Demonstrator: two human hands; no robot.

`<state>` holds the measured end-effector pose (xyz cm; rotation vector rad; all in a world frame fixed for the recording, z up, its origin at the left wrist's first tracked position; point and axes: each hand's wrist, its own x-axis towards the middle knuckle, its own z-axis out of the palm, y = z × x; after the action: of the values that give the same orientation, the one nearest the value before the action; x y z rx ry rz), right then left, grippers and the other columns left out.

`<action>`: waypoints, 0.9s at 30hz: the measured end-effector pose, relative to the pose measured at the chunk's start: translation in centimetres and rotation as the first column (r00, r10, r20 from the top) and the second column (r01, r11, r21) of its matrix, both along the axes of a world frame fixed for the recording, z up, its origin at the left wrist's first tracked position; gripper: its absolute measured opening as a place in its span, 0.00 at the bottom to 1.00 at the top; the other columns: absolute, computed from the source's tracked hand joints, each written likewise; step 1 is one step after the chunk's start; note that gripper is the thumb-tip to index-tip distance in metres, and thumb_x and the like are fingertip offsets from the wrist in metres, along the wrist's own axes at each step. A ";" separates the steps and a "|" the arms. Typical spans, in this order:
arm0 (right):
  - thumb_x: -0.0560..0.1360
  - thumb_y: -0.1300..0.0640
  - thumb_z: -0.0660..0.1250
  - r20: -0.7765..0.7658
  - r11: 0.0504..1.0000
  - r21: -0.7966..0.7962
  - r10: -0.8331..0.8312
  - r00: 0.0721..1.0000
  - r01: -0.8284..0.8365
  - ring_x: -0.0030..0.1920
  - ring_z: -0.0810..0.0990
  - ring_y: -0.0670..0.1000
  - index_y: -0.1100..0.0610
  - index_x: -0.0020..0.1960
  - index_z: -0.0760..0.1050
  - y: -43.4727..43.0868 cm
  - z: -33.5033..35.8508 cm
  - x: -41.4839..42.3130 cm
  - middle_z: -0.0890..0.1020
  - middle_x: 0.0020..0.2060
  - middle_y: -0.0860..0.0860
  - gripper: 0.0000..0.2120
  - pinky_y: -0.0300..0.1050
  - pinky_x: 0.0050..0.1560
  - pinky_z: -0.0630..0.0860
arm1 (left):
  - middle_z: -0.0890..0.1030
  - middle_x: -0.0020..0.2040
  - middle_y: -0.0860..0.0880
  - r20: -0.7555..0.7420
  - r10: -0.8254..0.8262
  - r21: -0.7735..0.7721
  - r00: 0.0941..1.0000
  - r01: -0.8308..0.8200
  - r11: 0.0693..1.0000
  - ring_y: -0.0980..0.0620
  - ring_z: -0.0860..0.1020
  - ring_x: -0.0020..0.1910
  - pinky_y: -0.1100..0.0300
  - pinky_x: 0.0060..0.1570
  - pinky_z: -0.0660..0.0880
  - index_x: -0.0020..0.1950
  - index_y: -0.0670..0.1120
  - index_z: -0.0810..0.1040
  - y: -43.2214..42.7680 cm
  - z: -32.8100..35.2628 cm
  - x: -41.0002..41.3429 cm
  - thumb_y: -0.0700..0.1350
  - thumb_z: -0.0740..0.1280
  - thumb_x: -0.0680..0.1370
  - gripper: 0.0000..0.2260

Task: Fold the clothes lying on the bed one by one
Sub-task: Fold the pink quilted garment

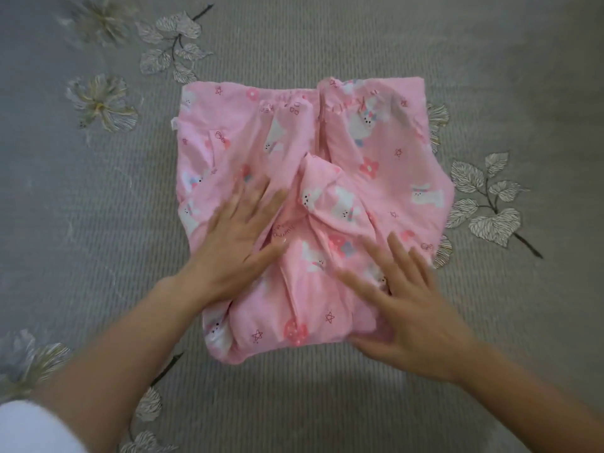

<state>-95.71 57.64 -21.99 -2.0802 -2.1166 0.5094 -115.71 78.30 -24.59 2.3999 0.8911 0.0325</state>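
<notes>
Left hand [242, 233]: flat, fingers straight and spread, pressing the left-centre of the garment.
Right hand [405, 299]: also flat and wide, a little blurred, lying on the near right corner; whether the thumb hooks under the edge I cannot tell.
Garment: the pink bunny-print pyjama bottoms [385, 138] lie mid-bed, folded into a rough block, with the gathered waistband [287, 101] at the far edge.
Risk, hump: a raised fold [323, 188] stands between the hands. Pressing only on either side would likely trap it as a crease or make the next fold lopsided.
Risk, near edge: the rolled near edge [261, 341] looks puffy. If the hands lift, it may spring open.
Risk, drag: sliding the palms outward could pull the layers apart, since the soft cloth seems loosely stacked.
Edges: the left and right sides are uneven, and the right side bulges toward the embroidered leaves [490, 204].
Room: the grey bedspread [327, 44] shows on all sides of the block. A white sleeve [26, 426] sits near left, well apart.
</notes>
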 end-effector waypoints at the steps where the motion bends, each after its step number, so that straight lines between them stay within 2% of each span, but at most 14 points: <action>1: 0.68 0.32 0.65 0.048 0.997 -0.055 0.056 0.997 -0.054 0.76 0.50 0.67 0.42 0.76 0.55 -0.6 -0.5 -0.2 0.53 0.78 0.57 0.41 0.71 0.69 0.56 | 0.41 0.77 0.59 -0.045 -0.038 0.019 0.998 0.039 0.999 0.53 0.40 0.77 0.43 0.74 0.46 0.73 0.65 0.38 -0.6 -0.2 -0.9 0.67 0.48 0.74 0.32; 4: 0.63 0.33 0.71 0.191 0.979 -0.189 0.115 0.975 -0.078 0.72 0.56 0.72 0.42 0.76 0.53 -0.3 -1.2 -0.8 0.55 0.76 0.62 0.48 0.74 0.65 0.62 | 0.40 0.75 0.63 -0.185 -0.051 0.072 0.981 0.066 0.995 0.53 0.42 0.77 0.45 0.74 0.45 0.71 0.69 0.35 -1.6 -1.1 -1.5 0.66 0.45 0.74 0.29; 7: 0.66 0.40 0.73 0.194 0.971 -0.239 0.058 0.979 -0.010 0.71 0.61 0.72 0.43 0.76 0.58 1.0 -1.1 -1.2 0.60 0.75 0.62 0.43 0.71 0.65 0.63 | 0.39 0.72 0.67 -0.190 -0.002 0.009 0.982 0.004 1.000 0.54 0.43 0.77 0.46 0.74 0.43 0.66 0.75 0.34 -1.5 -1.2 -0.7 0.67 0.46 0.72 0.28; 8: 0.69 0.43 0.70 0.153 0.964 -0.267 0.034 0.988 0.008 0.73 0.59 0.70 0.42 0.76 0.57 1.3 -0.8 -1.2 0.59 0.76 0.60 0.39 0.68 0.69 0.61 | 0.40 0.72 0.67 -0.200 0.007 -0.009 0.980 -0.009 1.000 0.54 0.43 0.77 0.46 0.74 0.42 0.65 0.77 0.35 -1.4 -1.2 -0.6 0.68 0.46 0.70 0.28; 10: 0.74 0.49 0.64 -0.032 0.948 -0.316 -0.046 0.998 0.034 0.74 0.60 0.62 0.40 0.75 0.58 2.0 0.3 -0.5 0.59 0.76 0.54 0.31 0.59 0.72 0.60 | 0.41 0.74 0.67 -0.233 0.010 -0.057 0.972 -0.024 0.998 0.54 0.44 0.77 0.46 0.74 0.42 0.68 0.76 0.38 -1.4 -0.7 -0.5 0.69 0.46 0.68 0.29; 12: 0.75 0.56 0.63 -0.247 0.948 -0.312 -0.146 0.958 0.064 0.70 0.69 0.55 0.41 0.72 0.65 2.5 2.2 0.4 0.69 0.72 0.50 0.27 0.53 0.68 0.66 | 0.46 0.77 0.64 -0.252 0.011 -0.103 0.968 -0.038 0.994 0.53 0.45 0.77 0.45 0.74 0.44 0.72 0.72 0.45 -1.9 0.1 -0.4 0.71 0.45 0.66 0.34; 13: 0.75 0.58 0.62 -0.307 0.945 -0.321 -0.169 0.937 0.065 0.67 0.72 0.52 0.41 0.71 0.67 2.5 3.3 0.7 0.73 0.68 0.47 0.26 0.51 0.65 0.68 | 0.47 0.77 0.63 -0.264 0.012 -0.129 0.965 -0.047 0.990 0.52 0.46 0.77 0.45 0.73 0.46 0.74 0.69 0.48 -2.3 0.7 -0.4 0.71 0.45 0.65 0.36; 16: 0.76 0.59 0.62 -0.343 0.890 -0.457 -0.168 0.924 -0.007 0.56 0.77 0.48 0.44 0.61 0.74 1.9 6.2 1.3 0.81 0.56 0.45 0.17 0.44 0.57 0.72 | 0.50 0.77 0.62 -0.317 -0.032 -0.280 0.948 -0.061 0.958 0.54 0.48 0.76 0.44 0.73 0.49 0.75 0.67 0.53 -4.1 2.7 -0.7 0.71 0.47 0.64 0.38; 18: 0.74 0.60 0.63 -0.400 0.810 -0.584 -0.222 0.889 -0.061 0.52 0.78 0.49 0.49 0.52 0.75 1.0 7.9 1.5 0.82 0.50 0.47 0.10 0.41 0.54 0.72 | 0.53 0.77 0.61 -0.327 -0.161 -0.372 0.931 0.029 0.928 0.54 0.51 0.76 0.46 0.73 0.51 0.74 0.67 0.56 -5.4 4.0 -1.2 0.72 0.46 0.63 0.38; 19: 0.73 0.60 0.64 -0.432 0.751 -0.654 -0.275 0.859 -0.088 0.53 0.78 0.49 0.49 0.50 0.76 0.6 8.7 1.5 0.82 0.49 0.47 0.09 0.43 0.56 0.73 | 0.56 0.77 0.60 -0.310 -0.233 -0.431 0.922 0.082 0.899 0.55 0.54 0.76 0.48 0.73 0.51 0.73 0.67 0.57 -6.1 4.5 -1.4 0.72 0.46 0.64 0.37; 21: 0.70 0.56 0.67 -0.463 0.616 -0.774 -0.395 0.794 -0.145 0.53 0.80 0.49 0.51 0.52 0.79 -0.5 9.9 1.5 0.84 0.50 0.49 0.11 0.48 0.60 0.74 | 0.63 0.75 0.58 -0.226 -0.314 -0.608 0.922 0.118 0.785 0.60 0.59 0.74 0.52 0.74 0.53 0.71 0.65 0.63 -7.5 5.4 -2.1 0.70 0.52 0.71 0.28; 23: 0.64 0.52 0.67 -0.425 0.468 -0.868 -0.523 0.739 -0.168 0.48 0.81 0.48 0.50 0.51 0.81 -1.5 10.3 1.8 0.85 0.47 0.49 0.16 0.49 0.53 0.77 | 0.71 0.70 0.61 -0.149 -0.285 -0.804 0.947 0.051 0.593 0.63 0.67 0.69 0.57 0.72 0.60 0.66 0.65 0.73 -8.8 5.8 -2.8 0.64 0.57 0.78 0.18; 25: 0.60 0.51 0.68 -0.343 0.342 -0.928 -0.639 0.689 -0.146 0.44 0.81 0.51 0.53 0.53 0.80 -2.3 10.4 2.6 0.84 0.45 0.51 0.21 0.44 0.44 0.75 | 0.76 0.66 0.57 -0.125 -0.108 -0.921 0.986 -0.075 0.382 0.64 0.75 0.61 0.60 0.62 0.71 0.61 0.60 0.79 -9.8 6.5 -4.0 0.62 0.61 0.77 0.17; 27: 0.58 0.52 0.70 -0.272 0.279 -0.956 -0.748 0.605 -0.085 0.47 0.83 0.55 0.59 0.55 0.80 -2.5 10.1 4.0 0.85 0.49 0.56 0.27 0.45 0.47 0.78 | 0.76 0.67 0.48 -0.100 0.197 -0.984 0.975 -0.126 0.125 0.55 0.77 0.61 0.55 0.59 0.73 0.64 0.52 0.78 -10.1 6.7 -5.9 0.63 0.61 0.76 0.23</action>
<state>-91.72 55.10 -11.93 -1.9980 -0.6880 2.4068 -121.58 68.20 -17.88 0.9619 0.7417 -0.3278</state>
